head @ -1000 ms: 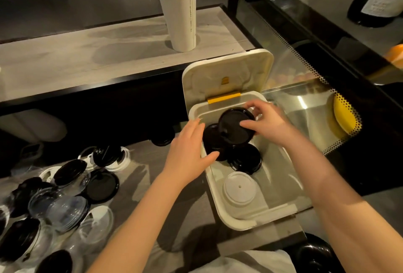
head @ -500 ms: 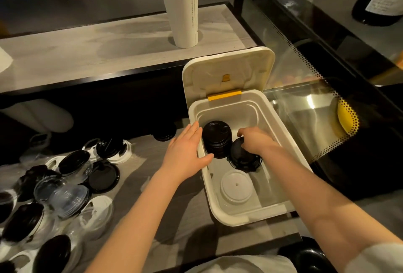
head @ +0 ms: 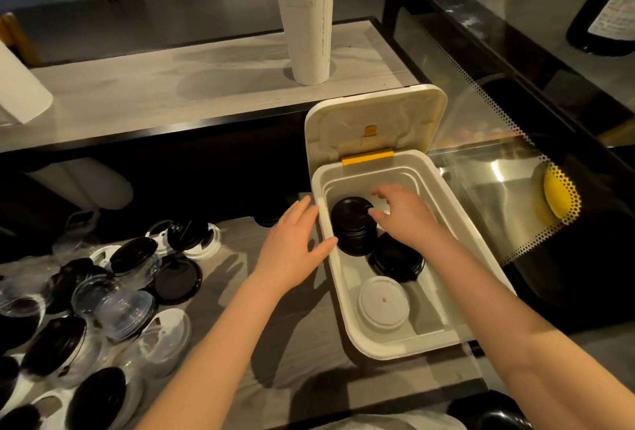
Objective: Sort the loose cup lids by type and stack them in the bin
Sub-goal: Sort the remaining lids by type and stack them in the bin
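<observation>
A white bin (head: 457,223) with its hinged lid up stands on the wooden counter. Inside are a tall stack of black lids (head: 350,223) at the left wall, a lower stack of black lids (head: 395,263) beside it, and white lids (head: 383,302) nearer me. My left hand (head: 292,247) rests on the bin's left rim, thumb over the edge, fingers flat. Just above the two black stacks hovers my right hand (head: 403,220), its fingers spread and nothing in them. A loose heap of black, clear and white lids (head: 113,299) covers the counter at the left.
A tall white sleeve of cups (head: 307,13) stands on the raised shelf behind. A glass display case (head: 498,172) with a yellow thing inside borders the bin on the right. A black bowl (head: 488,410) shows at the bottom right edge.
My right hand carried a black lid down onto the lower black stack, let it go and lifted up toward the tall stack. My left hand stayed on the bin's rim.
</observation>
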Demonstrator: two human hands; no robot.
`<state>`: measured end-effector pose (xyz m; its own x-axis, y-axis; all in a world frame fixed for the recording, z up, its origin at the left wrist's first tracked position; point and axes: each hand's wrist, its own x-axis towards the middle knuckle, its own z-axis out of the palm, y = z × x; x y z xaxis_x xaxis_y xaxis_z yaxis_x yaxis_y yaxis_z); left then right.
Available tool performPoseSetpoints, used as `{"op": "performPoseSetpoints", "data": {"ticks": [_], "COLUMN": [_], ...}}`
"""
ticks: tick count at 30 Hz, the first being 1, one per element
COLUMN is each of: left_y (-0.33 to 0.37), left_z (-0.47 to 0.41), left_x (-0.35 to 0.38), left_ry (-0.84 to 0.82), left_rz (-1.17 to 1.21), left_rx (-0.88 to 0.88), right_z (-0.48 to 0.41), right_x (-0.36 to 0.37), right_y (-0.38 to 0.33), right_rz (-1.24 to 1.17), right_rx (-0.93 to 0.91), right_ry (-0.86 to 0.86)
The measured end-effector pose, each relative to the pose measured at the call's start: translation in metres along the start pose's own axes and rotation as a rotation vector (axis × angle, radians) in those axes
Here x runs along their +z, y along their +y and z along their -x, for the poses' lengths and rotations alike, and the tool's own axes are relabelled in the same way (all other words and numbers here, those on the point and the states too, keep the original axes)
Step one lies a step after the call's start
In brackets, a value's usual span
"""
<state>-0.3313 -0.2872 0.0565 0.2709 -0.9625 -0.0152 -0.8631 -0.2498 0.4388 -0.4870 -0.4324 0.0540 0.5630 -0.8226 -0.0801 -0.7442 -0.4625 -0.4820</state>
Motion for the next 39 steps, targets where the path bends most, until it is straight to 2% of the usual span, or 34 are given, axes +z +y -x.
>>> {"op": "performPoseSetpoints", "data": {"ticks": [4,8,10,13,17,23,27,30,34,39], "left_y": [-0.042,-0.094,-0.119,-0.156,-0.199,-0.239,-0.251,-0.257,-0.261,-0.263], "left_z": [0.014,0.033,0.043,0.053,0.055,0.024,0.007,0.006,0.009,0.007], "left_x": [-0.009,-0.017,-0.022,-0.027,-0.034,-0.046,-0.045,-0.035,-0.028,-0.023], "left_ry": [0.021,-0.038,-0.075,-0.114,-0.149,-0.236,-0.344,-0.426,-0.309,-0.219], "left_rz": [-0.025,-0.051,-0.034,-0.028,-0.079,-0.213,-0.245,-0.258,-0.261,-0.264], "left_rx": [-0.1,-0.211,-0.272,-0.352,-0.414,-0.339,-0.35,-0.333,-0.275,-0.224], "right_z": [0.013,0.012,0.006,-0.006,-0.024,-0.062,-0.071,-0.06,-0.043,-0.029], "right_x": [0.0,0.031,0.059,0.105,0.153,0.185,0.195,0.207,0.211,0.22], "right_y": [-0.063,-0.121,-0.138,-0.15,-0.149,-0.147,-0.15,-0.146,-0.146,-0.146], "right_rz": [-0.119,-0.122,-0.072,0.036,0.06,0.19,0.256,0.25,0.251,0.165], "right_rx": [-0.269,-0.406,-0.418,-0.337,-0.178,0.061,0.086,0.082,-0.013,0.049], "right_ry": [0.137,0.045,-0.029,-0.175,-0.36,-0.406,-0.483,-0.408,-0.16,-0.091]}}
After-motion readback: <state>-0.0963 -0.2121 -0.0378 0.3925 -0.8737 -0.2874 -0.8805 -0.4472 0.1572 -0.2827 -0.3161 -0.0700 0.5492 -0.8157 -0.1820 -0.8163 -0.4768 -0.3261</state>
